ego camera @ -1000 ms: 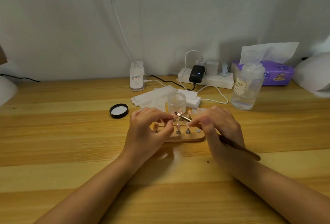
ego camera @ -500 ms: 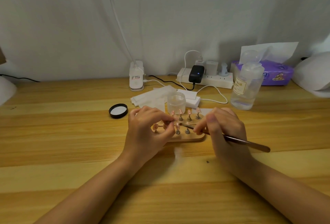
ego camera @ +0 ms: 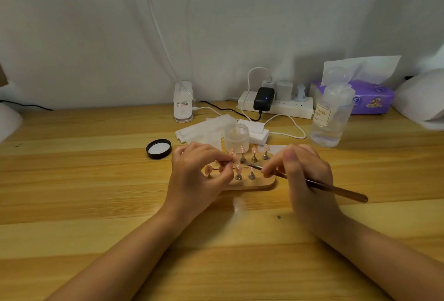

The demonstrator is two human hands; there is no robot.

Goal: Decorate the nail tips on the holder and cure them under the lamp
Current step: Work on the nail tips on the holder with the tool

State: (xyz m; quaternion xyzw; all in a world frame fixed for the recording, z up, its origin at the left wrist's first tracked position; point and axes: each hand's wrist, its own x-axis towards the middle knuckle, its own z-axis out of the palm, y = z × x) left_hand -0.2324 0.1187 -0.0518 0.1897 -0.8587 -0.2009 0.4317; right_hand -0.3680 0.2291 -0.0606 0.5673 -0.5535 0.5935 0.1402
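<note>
head view: on the desk point(ego camera: 72, 180), the left hand point(ego camera: 199, 178) pinches one nail tip's stand on the holder point(ego camera: 264, 184); the right hand point(ego camera: 305, 176) grips a thin brush point(ego camera: 336, 189). the nail tips point(ego camera: 254, 150) look light, stiff and easily knocked; better held by their metal stands.

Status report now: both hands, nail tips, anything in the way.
Left hand pinching a nail tip stand on the wooden holder. Right hand gripping the brush, tip at the nail tips. Open jar close behind holder.
</note>
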